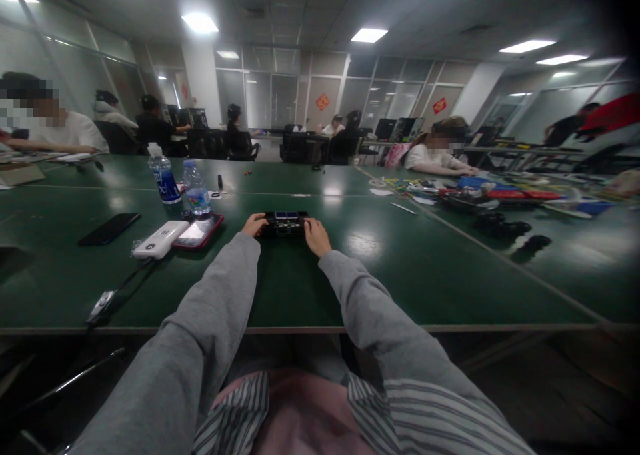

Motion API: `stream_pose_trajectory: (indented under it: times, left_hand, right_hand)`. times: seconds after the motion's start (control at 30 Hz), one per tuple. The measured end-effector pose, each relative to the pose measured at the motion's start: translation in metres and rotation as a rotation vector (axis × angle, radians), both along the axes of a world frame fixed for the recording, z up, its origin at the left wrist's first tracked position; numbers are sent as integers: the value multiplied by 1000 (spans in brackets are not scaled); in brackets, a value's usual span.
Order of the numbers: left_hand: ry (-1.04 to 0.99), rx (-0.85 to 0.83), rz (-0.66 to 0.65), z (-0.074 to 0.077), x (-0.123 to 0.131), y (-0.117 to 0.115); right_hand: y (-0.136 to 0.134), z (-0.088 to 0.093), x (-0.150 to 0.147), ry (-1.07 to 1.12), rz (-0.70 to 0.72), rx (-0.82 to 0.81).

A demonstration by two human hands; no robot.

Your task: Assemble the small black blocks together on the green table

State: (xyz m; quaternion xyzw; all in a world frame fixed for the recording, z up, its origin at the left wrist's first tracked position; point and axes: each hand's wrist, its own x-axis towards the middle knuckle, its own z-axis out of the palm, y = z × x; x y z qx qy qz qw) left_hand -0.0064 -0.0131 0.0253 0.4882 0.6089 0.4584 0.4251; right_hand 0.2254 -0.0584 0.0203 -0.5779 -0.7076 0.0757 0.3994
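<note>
On the green table [295, 288] in front of me sits a small black device [285, 225] with two dark blue panels on its top edge and what looks like exposed circuitry on its face. My left hand [255, 224] grips its left end, fingers closed along the side. Around the right end, my right hand [316, 236] is closed in the same way. The undersides of the fingers are hidden. Both forearms reach forward in grey sleeves.
To the left are a black phone [109, 229], a white power bank [160, 240] with a cable, a red-edged phone [200, 231] and two bottles, one blue-labelled [164, 178], one clear [197, 192]. Rightward lie a pen [403, 208], black objects [503, 227] and cluttered cables. Several people sit beyond.
</note>
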Motion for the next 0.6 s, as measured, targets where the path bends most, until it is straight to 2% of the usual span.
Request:
stream_pose_trajectory:
  times: [0.6]
  left_hand:
    - [-22,-36,-12,0,0,1]
  right_hand:
    - [-5,0,-1,-35,0,16]
